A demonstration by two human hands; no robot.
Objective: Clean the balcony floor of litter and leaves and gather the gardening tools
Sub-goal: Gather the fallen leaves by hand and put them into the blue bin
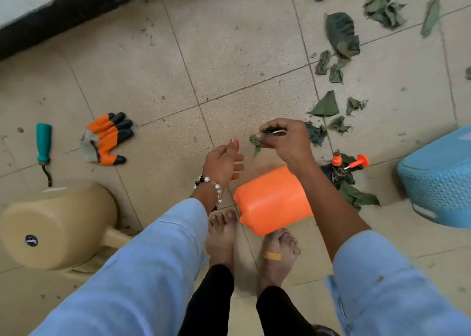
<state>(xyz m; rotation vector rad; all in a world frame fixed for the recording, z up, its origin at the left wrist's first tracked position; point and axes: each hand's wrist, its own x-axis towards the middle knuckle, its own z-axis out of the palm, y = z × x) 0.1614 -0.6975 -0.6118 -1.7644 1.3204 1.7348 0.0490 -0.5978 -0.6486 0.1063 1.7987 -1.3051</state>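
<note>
The right hand (285, 142) is above the middle of the floor (229, 55), and its fingers pinch a small bunch of leaves (257, 142). The left hand (223, 162) is just beside it with fingers loose and open, holding nothing. It wears one bead bracelet (212, 186).

One orange jug (272, 200) lies on its side just in front of two bare feet (221, 236). Its orange nozzle (350, 161) sits by a dark leaf pile.

Many more leaves, about twelve or more, lie over the top right corner of the floor (341, 34); they are blurry, so the count is not sure.

Near the left edge are one pair of orange and black gloves (107, 139) and one tool with a green handle (43, 142). One tan watering can (58, 226) lies in the bottom left corner. One blue basket (438, 177) is at the right edge.
</note>
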